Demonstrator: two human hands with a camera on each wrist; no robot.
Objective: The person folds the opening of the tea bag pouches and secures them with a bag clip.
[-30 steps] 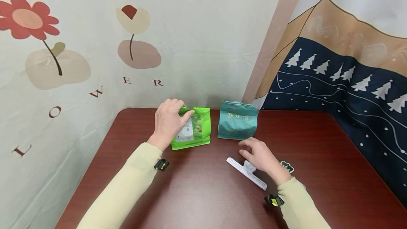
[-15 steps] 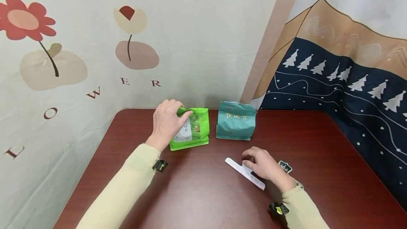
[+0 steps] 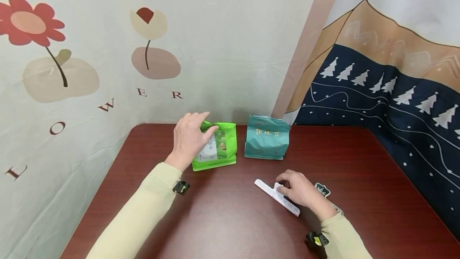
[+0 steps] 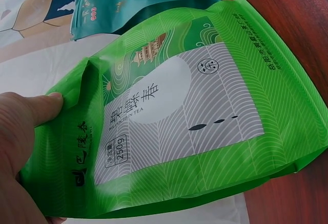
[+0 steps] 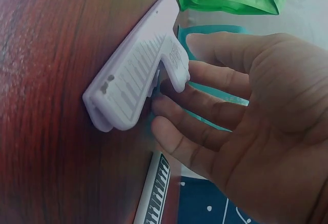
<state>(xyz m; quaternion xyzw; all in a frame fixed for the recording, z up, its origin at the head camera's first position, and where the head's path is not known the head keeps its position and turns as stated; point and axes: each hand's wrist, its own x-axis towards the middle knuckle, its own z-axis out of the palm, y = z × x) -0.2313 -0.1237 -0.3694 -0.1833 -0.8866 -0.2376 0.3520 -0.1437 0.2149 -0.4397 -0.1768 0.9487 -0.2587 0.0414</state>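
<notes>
My left hand (image 3: 188, 137) pinches the top of a bright green tea bag (image 4: 205, 167). In the left wrist view its thumb lies on the front of the folded top, and most of the other fingers are hidden behind. A white sealing clip (image 5: 128, 80) with a piano-key print lies on the table, its handle sticking up. My right hand (image 3: 296, 189) is around that handle with fingers loosely bent and spread. The thumb is close beside the handle, the forefinger at its far side; no firm pinch shows.
A teal tea bag (image 3: 267, 137) stands at the table's back, right of the green one. A second clip with a dark handle (image 3: 322, 189) lies partly under the right wrist. The dark red table (image 3: 215, 219) meets a printed cloth (image 3: 230, 51) behind.
My right hand has come down and back from near the teal bag to the white clip's handle. The left forefinger has straightened; its thumb stays at the green bag.
</notes>
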